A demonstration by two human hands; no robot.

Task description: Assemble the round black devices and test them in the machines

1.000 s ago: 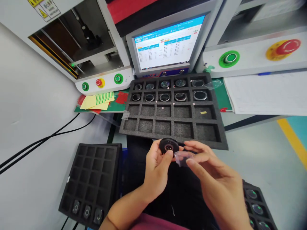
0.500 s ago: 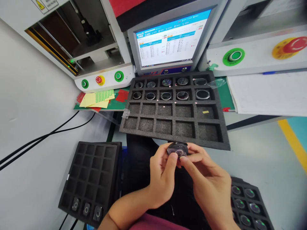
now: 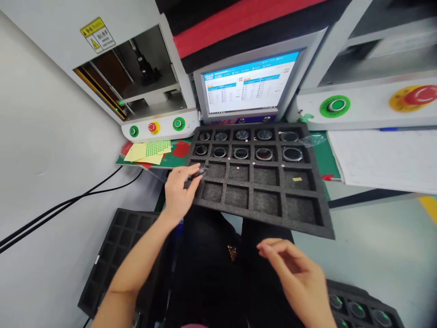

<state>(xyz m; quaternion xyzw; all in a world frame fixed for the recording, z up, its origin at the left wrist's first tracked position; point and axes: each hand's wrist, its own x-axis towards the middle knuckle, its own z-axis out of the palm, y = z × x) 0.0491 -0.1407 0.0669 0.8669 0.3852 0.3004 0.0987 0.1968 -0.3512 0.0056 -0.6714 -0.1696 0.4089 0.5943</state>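
Note:
My left hand [image 3: 180, 189] pinches a dark, glossy watch body [image 3: 200, 172] between thumb and fingers. It is tilted on edge over a left-hand cell in the third row of the black foam tray [image 3: 269, 223]; my fingers partly cover it. Two rows of round watch faces, among them one watch face [image 3: 264, 154], fill the tray's far cells. Below the tray's front edge, above my lap, my right hand [image 3: 297, 273] is apart from it. Its thumb and fingertips press together, and whatever they may hold is too small to make out.
A monitor [image 3: 252, 86] stands behind the tray, between machines with green and red buttons. Sticker sheets [image 3: 150, 151] lie at the left, papers [image 3: 382, 157] at the right. Another foam tray [image 3: 116, 255] is low at left; a tray of round pieces [image 3: 362, 300] is low at right.
My hands were together holding the watch body in front of the tray. My left hand has carried it up and left to the tray; my right hand has come away, lower and right.

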